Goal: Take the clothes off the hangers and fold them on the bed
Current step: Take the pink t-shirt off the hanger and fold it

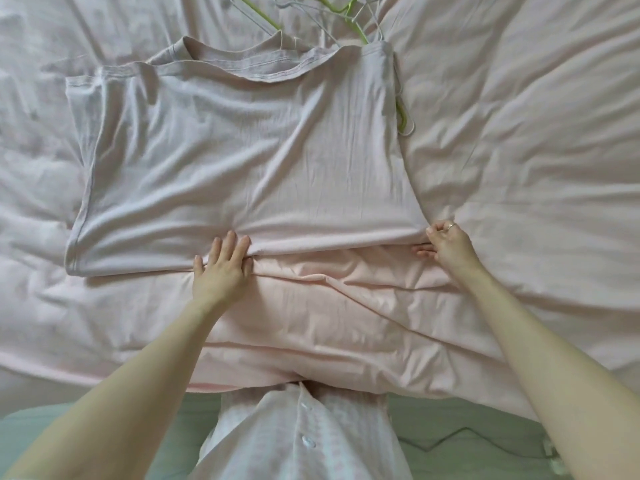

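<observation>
There are no words, numbers, labels or signs to read anywhere here.

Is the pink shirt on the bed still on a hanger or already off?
Off. The shirt lies flat on the bed; the hangers lie loose beyond its collar.
</observation>
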`<state>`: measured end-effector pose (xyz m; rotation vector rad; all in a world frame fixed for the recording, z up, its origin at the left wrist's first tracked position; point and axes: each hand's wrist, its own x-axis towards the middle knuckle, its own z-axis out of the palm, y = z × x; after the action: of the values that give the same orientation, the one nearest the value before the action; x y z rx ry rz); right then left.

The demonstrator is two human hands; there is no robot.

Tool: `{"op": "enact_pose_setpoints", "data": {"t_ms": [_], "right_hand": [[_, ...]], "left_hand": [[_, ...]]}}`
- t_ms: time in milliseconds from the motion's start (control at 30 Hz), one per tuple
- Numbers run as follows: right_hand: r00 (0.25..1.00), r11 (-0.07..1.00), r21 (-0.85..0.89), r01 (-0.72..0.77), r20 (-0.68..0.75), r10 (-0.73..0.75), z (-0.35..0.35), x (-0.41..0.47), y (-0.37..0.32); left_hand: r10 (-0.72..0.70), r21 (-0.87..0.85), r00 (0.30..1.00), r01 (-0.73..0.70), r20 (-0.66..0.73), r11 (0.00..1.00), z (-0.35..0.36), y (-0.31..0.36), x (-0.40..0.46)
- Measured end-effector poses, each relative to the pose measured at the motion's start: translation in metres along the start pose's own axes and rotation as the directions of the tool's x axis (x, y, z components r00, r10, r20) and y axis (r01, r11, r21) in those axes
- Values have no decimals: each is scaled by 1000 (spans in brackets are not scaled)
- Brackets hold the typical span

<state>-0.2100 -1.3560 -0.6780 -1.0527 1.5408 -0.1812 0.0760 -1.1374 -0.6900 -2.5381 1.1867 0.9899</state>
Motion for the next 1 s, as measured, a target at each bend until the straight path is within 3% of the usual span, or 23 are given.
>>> {"op": "enact_pose_setpoints", "data": {"t_ms": [133, 267, 333, 433, 500, 633, 767, 1000], "right_hand": [[993, 995, -31, -96, -65, 93, 4, 9, 7], [986, 972, -207, -111, -143, 82, 10, 12, 2], [967, 931, -345, -122, -252, 33, 18, 8, -9], [905, 891, -454, -21, -388, -176, 36, 0, -27], [884, 815, -570, 99, -326, -335, 54, -7, -42], [820, 620, -678, 395, -44, -571, 114, -13, -71], [809, 513, -687, 515, 192, -556, 179, -16, -98], [787, 429, -689, 583, 349, -509, 285, -11, -142]], "left_hand": [[-1, -8, 1000, 1, -14, 1000, -1, 2, -2], [39, -67, 989, -49, -142, 997, -3, -2, -7], [52, -135, 968, -87, -244, 987, -7, -6, -8], [52, -245, 933, -147, -356, 958, -17, -14, -8], [29, -303, 906, -171, -422, 938, -26, -21, -6], [-145, -402, 824, -107, -548, 910, -56, -58, 12], [-272, -478, 778, -41, -567, 878, -89, -102, 42], [-353, -574, 738, -56, -575, 817, -151, -165, 113]]}}
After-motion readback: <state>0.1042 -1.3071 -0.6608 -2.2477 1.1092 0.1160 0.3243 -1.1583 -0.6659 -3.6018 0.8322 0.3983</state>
